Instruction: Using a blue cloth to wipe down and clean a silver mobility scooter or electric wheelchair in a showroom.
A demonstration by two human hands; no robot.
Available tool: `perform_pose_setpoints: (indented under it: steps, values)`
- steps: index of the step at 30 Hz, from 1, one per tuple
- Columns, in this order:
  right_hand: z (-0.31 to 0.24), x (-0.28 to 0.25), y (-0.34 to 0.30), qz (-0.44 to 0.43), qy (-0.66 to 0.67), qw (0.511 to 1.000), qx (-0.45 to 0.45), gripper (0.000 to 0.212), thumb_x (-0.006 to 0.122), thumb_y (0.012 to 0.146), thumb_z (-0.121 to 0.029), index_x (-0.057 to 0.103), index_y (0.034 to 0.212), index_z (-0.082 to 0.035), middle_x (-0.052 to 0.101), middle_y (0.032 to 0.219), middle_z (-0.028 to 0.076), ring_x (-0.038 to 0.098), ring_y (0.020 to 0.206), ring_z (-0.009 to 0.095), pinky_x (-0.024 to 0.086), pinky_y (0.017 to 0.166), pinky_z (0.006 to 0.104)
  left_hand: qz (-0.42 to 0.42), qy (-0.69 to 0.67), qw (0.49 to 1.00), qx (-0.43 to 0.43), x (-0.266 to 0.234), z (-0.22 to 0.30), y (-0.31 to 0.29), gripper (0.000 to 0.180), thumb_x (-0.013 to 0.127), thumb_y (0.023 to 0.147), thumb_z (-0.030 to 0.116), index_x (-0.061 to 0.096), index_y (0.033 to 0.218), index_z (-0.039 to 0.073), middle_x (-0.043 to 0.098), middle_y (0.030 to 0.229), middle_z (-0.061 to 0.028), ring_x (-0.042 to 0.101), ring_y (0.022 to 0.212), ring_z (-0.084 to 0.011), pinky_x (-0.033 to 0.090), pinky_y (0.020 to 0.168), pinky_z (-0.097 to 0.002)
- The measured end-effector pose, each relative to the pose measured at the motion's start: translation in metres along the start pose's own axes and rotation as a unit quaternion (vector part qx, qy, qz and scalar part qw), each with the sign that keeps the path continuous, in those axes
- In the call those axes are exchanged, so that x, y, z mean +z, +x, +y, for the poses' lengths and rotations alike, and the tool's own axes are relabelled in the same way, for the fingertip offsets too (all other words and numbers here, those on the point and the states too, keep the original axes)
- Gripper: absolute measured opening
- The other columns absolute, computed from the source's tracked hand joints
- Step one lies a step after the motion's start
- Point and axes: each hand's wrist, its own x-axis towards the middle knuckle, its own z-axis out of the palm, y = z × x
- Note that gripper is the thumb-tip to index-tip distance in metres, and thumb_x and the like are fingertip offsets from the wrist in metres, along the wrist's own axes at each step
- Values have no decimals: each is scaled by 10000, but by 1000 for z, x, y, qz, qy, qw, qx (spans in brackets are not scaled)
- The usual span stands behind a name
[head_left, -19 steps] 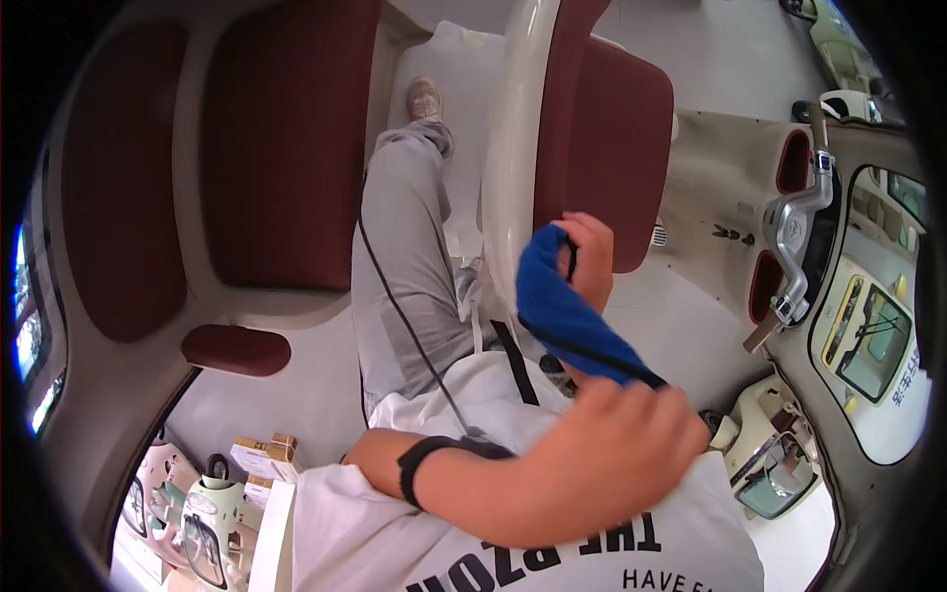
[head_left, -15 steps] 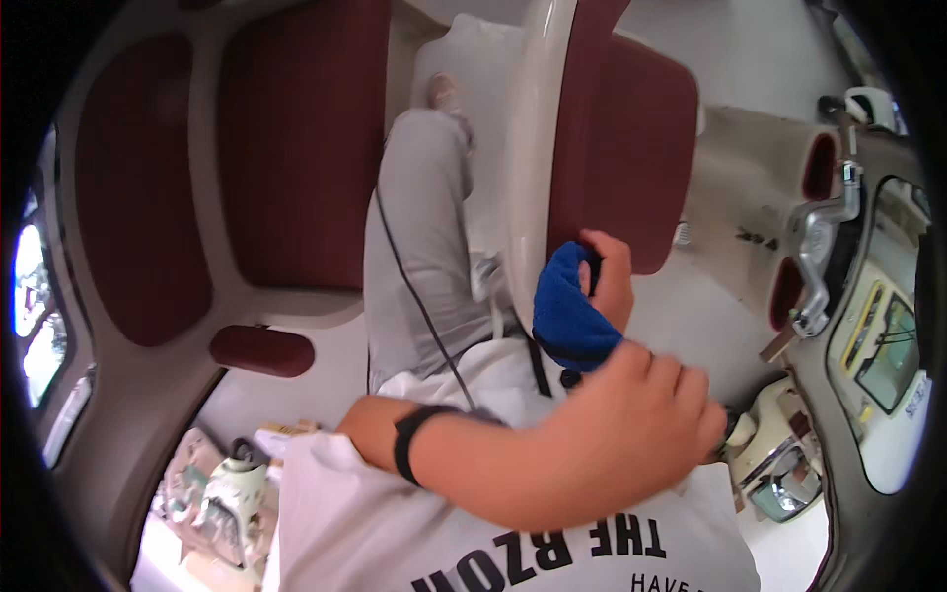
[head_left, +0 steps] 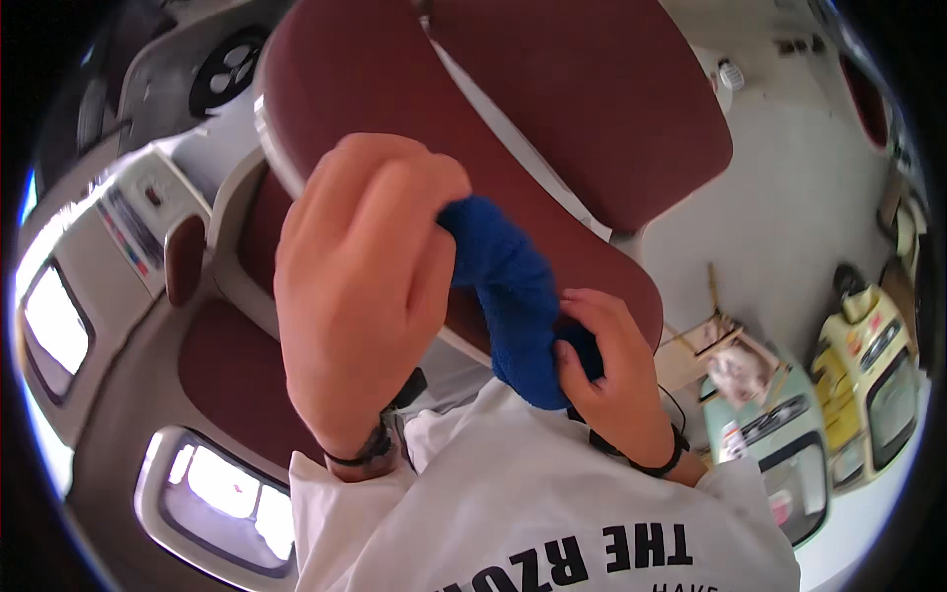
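A blue cloth (head_left: 518, 296) of soft, towel-like fabric stretches between my two hands, bunched and bent in the middle. My left hand (head_left: 365, 276) is raised high on the left, its fingers curled and closed on the cloth's upper end. Lower and to the right, my right hand (head_left: 617, 370) pinches the other end between thumb and fingers. Behind the cloth stands a dark red seat back (head_left: 385, 99) with a pale rim. Whether the cloth touches the seat I cannot tell.
Another dark red seat (head_left: 592, 99) lies beyond to the right. A black steering wheel (head_left: 229, 69) shows at the far left, above a side window (head_left: 59, 331). On the right, past the pale floor, are a mint-green vehicle (head_left: 789, 444) and a yellow vehicle (head_left: 868, 365).
My view has swung round towards the steering wheel and seat back. My left hand, formerly crossed over to the right, is now raised on the left with the cloth drawn out between both hands.
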Motion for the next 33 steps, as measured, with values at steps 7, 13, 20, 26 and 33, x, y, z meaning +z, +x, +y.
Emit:
perform_pose_setpoints:
  steps: [7,13,20,26,33]
  values:
    - [17,11,-5,143,50,988,-37,366,723,718,-7,651,1075,-37,643,1055,127,630,869,309,514,748,399,-224,96,964,108,62,-1,26,228,578,710,-55,631,916,28,600,937,-126,619,829,-326,489,709,-401]
    - [75,-7,-82,173,21,984,-30,324,742,691,-107,691,1010,-74,629,886,71,621,790,249,486,662,385,-308,49,939,142,93,71,-60,247,651,695,-6,660,927,79,574,934,-79,596,762,-259,461,623,-371]
    - [70,16,-73,328,-94,938,69,318,688,678,-55,712,983,-142,628,849,51,588,768,234,462,700,394,-300,51,928,215,69,23,-43,311,575,650,-101,656,911,47,602,946,-159,623,863,-317,509,715,-412]
    - [-12,88,-12,314,-82,945,-48,121,637,700,-179,588,785,-109,468,752,22,479,702,193,372,624,347,-215,67,949,221,36,-32,1,210,469,738,-164,563,866,-27,567,878,-149,585,837,-260,472,786,-332]
    - [-38,139,19,490,-108,863,-56,114,627,697,-186,571,720,-89,434,710,23,448,680,187,351,623,319,-163,67,957,231,30,-44,-33,249,433,868,-50,559,1079,-9,596,1009,-113,613,936,-231,475,845,-314]
